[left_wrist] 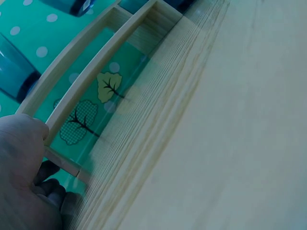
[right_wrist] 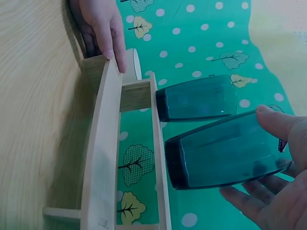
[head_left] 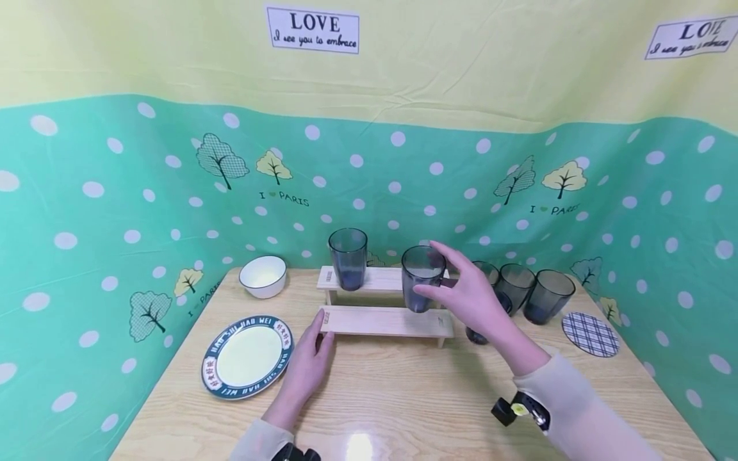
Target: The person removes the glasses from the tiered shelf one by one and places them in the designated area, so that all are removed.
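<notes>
A two-tier wooden rack (head_left: 386, 320) stands mid-table. A tinted blue-grey glass (head_left: 348, 258) stands at the left of its upper shelf. A second tinted glass (head_left: 416, 301) stands at the right of that shelf, seen side-on in the right wrist view (right_wrist: 211, 153). My right hand (head_left: 439, 272) cups this glass with its thumb at the wall and its fingers (right_wrist: 249, 203) spread loose, clear of the glass. My left hand (head_left: 319, 333) holds the left end of the lower shelf (right_wrist: 103, 143), thumb on top and fingers curled beneath (left_wrist: 48, 187).
A white bowl (head_left: 262, 275) sits at the back left and a blue-rimmed plate (head_left: 248, 356) lies at the front left. Three more tinted glasses (head_left: 548, 294) stand right of the rack, beside a plaid coaster (head_left: 590, 333). Green dotted cloth walls the table.
</notes>
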A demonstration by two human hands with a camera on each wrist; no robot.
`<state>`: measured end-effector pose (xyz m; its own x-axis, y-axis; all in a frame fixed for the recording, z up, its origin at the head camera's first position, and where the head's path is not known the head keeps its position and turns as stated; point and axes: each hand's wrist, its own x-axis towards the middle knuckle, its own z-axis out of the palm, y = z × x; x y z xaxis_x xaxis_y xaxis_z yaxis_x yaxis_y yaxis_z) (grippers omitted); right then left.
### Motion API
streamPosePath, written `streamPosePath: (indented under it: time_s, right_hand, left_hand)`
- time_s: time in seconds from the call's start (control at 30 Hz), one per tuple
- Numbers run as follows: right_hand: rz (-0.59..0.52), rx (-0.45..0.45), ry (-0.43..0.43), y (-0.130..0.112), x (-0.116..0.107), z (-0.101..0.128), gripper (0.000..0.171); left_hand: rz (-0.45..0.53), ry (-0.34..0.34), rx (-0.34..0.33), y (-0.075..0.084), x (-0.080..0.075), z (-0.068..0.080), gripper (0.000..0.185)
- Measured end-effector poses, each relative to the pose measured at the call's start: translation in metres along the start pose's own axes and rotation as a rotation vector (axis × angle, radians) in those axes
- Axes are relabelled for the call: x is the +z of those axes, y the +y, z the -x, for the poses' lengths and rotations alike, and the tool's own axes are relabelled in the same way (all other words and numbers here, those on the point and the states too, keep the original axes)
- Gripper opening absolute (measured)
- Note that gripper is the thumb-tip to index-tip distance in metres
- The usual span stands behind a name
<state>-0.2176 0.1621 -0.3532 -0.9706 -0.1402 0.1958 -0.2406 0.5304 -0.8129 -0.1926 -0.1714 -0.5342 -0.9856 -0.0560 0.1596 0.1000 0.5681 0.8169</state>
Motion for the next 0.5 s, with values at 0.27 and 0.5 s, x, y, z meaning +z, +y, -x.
streamPosePath:
  time_s: [0.27,0.5]
  right_hand:
    - [0.057,-0.001,0.015,0.008,-0.013,0.024,0.097]
    - [0.077,0.037,0.0,0.015,-0.024,0.046,0.098]
  left_hand:
    - [-0.002,-0.004,-0.017,0.001,0.0,0.0,0.066]
    - [0.0,-0.009,-0.013,0.002,-0.001,-0.001,0.066]
